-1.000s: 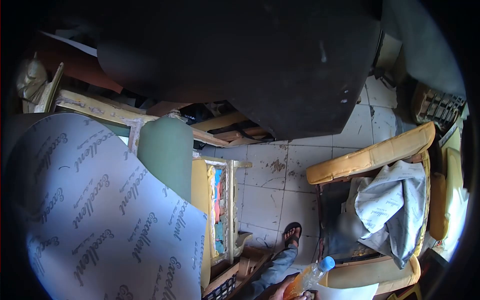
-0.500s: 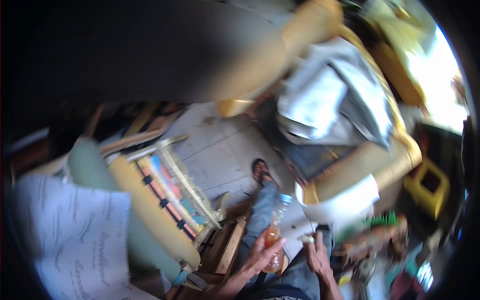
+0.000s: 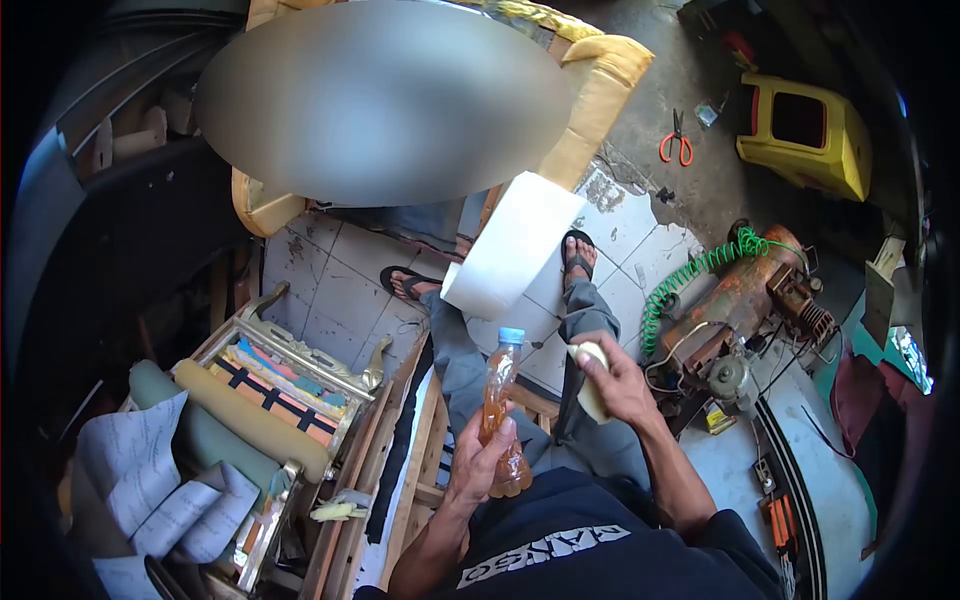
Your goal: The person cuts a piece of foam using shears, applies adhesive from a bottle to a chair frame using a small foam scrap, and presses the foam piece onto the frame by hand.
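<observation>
While the left hand (image 3: 478, 462) has its fingers closed around a clear plastic bottle (image 3: 496, 398), the right hand (image 3: 622, 384) pinches a pale, flat piece (image 3: 593, 399) between its thumb and fingers, just beside the bottle and apart from it. The bottle has a blue cap (image 3: 511, 336) and contains an orange-brown liquid; it is held in front of the dark shirt (image 3: 610, 560), with the cap pointing away from the body. What the pale piece is made of cannot be told.

Both hands are over the person's lap, above grey trousers (image 3: 458, 360). Beyond the bottle, a curved white sheet (image 3: 515, 245) stretches between the sandalled feet, near a tan padded seat (image 3: 603, 95) mostly hidden by a blurred patch. To the left, a carved frame (image 3: 310, 352) stands next to a tan roll (image 3: 255, 420) and a green roll (image 3: 158, 388), with printed sheets (image 3: 130, 448) draped close by. To the right, a green coiled hose (image 3: 672, 290) runs along a rusty tank (image 3: 722, 300). Farther off, orange-handled scissors (image 3: 685, 152) lie on the floor (image 3: 640, 110), near a yellow casing (image 3: 848, 150).
</observation>
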Demonstrator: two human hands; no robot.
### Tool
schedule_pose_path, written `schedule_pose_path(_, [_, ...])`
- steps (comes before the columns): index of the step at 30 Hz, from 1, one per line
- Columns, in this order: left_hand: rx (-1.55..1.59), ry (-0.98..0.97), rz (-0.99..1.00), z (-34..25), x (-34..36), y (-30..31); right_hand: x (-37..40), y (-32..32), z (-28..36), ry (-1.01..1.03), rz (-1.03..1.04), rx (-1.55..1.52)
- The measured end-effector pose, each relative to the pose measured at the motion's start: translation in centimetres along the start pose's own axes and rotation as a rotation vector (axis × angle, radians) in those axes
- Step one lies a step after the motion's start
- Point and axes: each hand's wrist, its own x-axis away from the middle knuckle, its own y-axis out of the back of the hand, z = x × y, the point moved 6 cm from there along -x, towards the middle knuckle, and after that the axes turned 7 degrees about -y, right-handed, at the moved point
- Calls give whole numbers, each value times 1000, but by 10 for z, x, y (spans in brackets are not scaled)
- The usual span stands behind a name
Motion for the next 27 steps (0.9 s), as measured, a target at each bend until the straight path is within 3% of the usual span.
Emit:
schedule_pose_path(4, [-70, -1, -21, 15, 6, -45, -7, 44, -16, -34, 2, -24])
schedule_pose_path(9, [-113, 46, -5, 14, 22, -73, -12, 54, -49, 28, -63, -14])
schedule_pose_path(14, [-165, 48, 3, 20, 34, -70, -7, 45, -45, 44, 145, -234])
schedule_pose_path(17, [-197, 69, -2, 19, 38, -72, -2, 46, -36, 171, 100, -175])
schedule_pose_path(22, [-217, 136, -6, 24, 47, -72, -11, 37, -51, 93, 250, -297])
schedule_pose_path(27, [-242, 53, 35, 34, 48, -68, -8, 35, -52, 98, 290, -241])
